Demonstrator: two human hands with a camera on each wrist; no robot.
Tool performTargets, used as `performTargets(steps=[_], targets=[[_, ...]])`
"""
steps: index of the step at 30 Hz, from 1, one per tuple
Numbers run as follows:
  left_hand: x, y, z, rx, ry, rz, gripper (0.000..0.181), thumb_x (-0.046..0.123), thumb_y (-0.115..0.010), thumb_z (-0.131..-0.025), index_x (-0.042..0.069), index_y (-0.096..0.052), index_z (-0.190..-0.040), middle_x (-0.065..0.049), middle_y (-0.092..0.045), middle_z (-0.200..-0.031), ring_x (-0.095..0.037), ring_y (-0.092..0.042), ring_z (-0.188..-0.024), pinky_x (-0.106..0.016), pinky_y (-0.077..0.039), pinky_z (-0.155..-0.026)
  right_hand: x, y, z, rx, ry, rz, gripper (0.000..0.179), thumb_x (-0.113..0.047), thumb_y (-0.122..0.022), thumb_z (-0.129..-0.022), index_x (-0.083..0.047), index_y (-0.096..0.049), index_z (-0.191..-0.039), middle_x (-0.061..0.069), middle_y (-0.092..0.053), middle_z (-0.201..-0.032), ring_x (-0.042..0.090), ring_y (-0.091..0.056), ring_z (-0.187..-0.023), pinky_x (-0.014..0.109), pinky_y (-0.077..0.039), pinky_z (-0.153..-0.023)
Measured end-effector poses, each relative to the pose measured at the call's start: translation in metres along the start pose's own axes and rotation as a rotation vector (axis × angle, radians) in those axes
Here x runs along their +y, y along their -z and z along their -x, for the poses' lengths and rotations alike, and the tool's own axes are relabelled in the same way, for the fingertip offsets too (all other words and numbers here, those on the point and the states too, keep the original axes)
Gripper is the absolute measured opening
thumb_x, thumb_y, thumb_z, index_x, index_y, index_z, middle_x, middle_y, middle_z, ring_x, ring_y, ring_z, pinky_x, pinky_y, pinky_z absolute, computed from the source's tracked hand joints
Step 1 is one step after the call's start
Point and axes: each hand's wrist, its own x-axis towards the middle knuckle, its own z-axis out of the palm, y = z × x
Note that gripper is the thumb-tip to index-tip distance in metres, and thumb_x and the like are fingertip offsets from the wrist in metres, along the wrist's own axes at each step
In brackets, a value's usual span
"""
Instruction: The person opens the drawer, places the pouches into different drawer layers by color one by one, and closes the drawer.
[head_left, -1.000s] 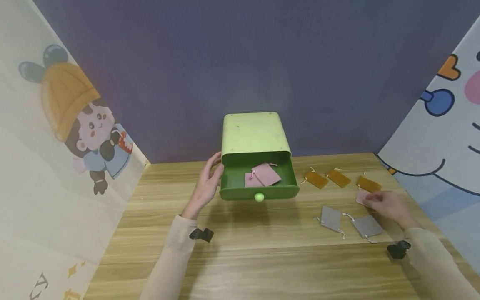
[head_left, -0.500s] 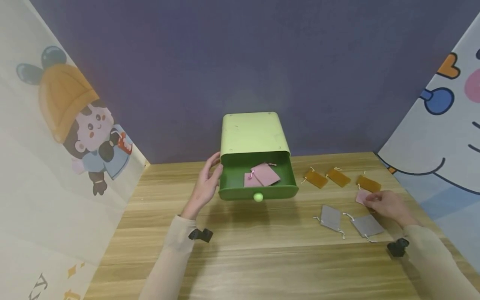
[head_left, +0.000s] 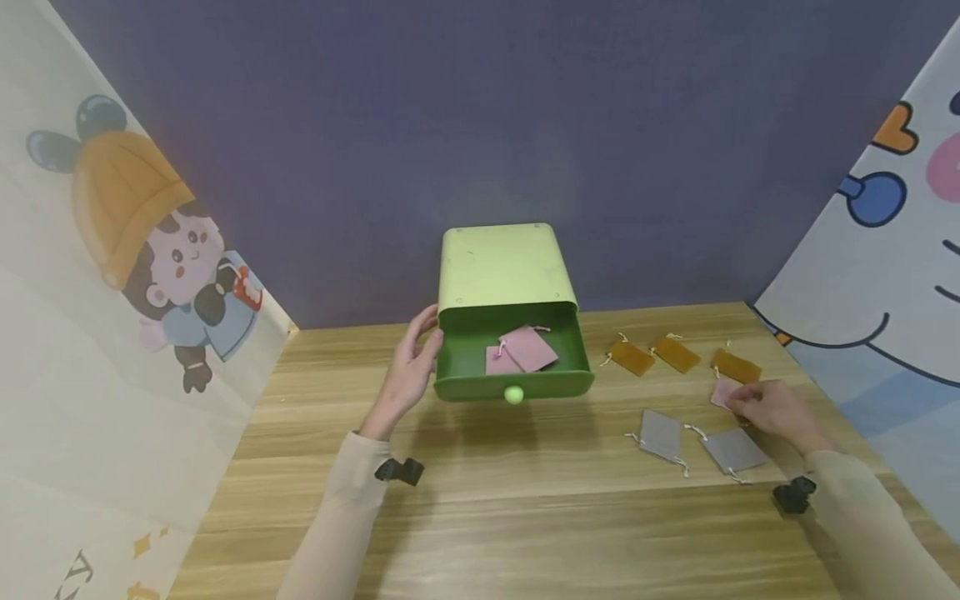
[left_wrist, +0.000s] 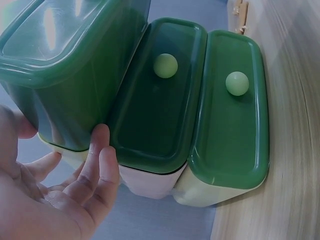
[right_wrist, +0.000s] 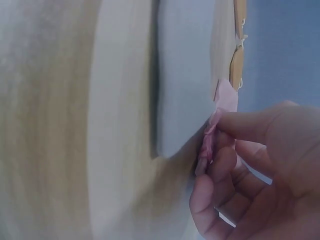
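My left hand (head_left: 407, 377) rests at the left side of a small green drawer cabinet (head_left: 507, 265), its fingertips touching beside the pulled-out top drawer (head_left: 465, 387). In the left wrist view the fingers (left_wrist: 90, 175) are spread and loosely bent, not wrapped round anything. Two pink drawstring pouches (head_left: 532, 350) lie overlapping inside that drawer. At the right, my right hand (head_left: 776, 412) pinches another pink drawstring pouch (head_left: 723, 392) between thumb and fingers, low over the table. The right wrist view shows this pink pouch (right_wrist: 227, 95) bunched at the grip; part of it is hidden.
Two grey pouches (head_left: 660, 435) lie in front of the right hand. Three orange-brown pouches (head_left: 677, 355) lie in a row behind it. Two lower drawers (left_wrist: 225, 130) of the cabinet are closed. A dark wall (head_left: 360, 167) stands behind the wooden table (head_left: 480, 517).
The head view has shifted very slightly. Both hands keep their places: the left at the cabinet, the right pinching the pink pouch.
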Motion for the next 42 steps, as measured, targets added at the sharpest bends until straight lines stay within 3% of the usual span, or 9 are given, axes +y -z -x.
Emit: performTargets(steps=[8,16,26,30,42], targets=[[-0.0001,0.0004,0.0009,-0.007,0.003,0.002,0.056,0.033,-0.045,-0.115,0.018,-0.032,-0.168,-0.018,-0.040,-0.166,-0.044,-0.063,-0.130,-0.033,-0.055,-0.088,0.0027,-0.0057,0.0014,0.061,0.023,0.026,0.043,-0.027,-0.068,-0.101,0.014,-0.072,-0.115,0.015,-0.078,-0.087,0.027,-0.069,-0.080,0.049,-0.055,-0.074],[-0.0002,-0.0003,0.0006,-0.008,0.011,0.012,0.056,0.032,-0.046,-0.115,0.019,-0.032,-0.168,-0.018,-0.040,-0.167,-0.044,-0.062,-0.130,-0.033,-0.055,-0.088,0.0013,-0.0096,0.0059,0.112,0.025,0.034,0.040,-0.025,-0.067,-0.101,0.013,-0.073,-0.114,0.027,-0.077,-0.100,0.042,-0.070,-0.091,0.057,-0.055,-0.078],[-0.0009,-0.0005,0.0005,0.004,0.001,0.017,0.055,0.031,-0.046,-0.115,0.019,-0.033,-0.168,-0.019,-0.041,-0.166,-0.044,-0.064,-0.125,-0.033,-0.055,-0.086,-0.0004,-0.0091,0.0060,0.173,0.065,0.029,0.037,-0.023,-0.065,-0.104,0.012,-0.071,-0.112,0.033,-0.074,-0.106,0.048,-0.069,-0.094,0.054,-0.055,-0.074],[-0.0005,-0.0003,0.0007,0.001,0.003,0.018,0.056,0.031,-0.046,-0.115,0.019,-0.033,-0.168,-0.018,-0.040,-0.166,-0.044,-0.063,-0.127,-0.034,-0.055,-0.088,0.0003,-0.0082,0.0056,0.176,0.056,0.020,0.037,-0.023,-0.065,-0.105,0.013,-0.071,-0.111,0.033,-0.074,-0.106,0.047,-0.069,-0.093,0.049,-0.054,-0.071],[-0.0009,0.0005,-0.0002,-0.005,-0.003,0.012,0.056,0.032,-0.045,-0.115,0.019,-0.032,-0.168,-0.018,-0.040,-0.166,-0.042,-0.065,-0.122,-0.032,-0.055,-0.084,-0.0044,-0.0029,0.0077,0.135,0.059,-0.001,0.056,-0.040,-0.060,-0.109,0.014,-0.069,-0.119,0.038,-0.070,-0.116,0.058,-0.064,-0.106,0.064,-0.054,-0.082]])
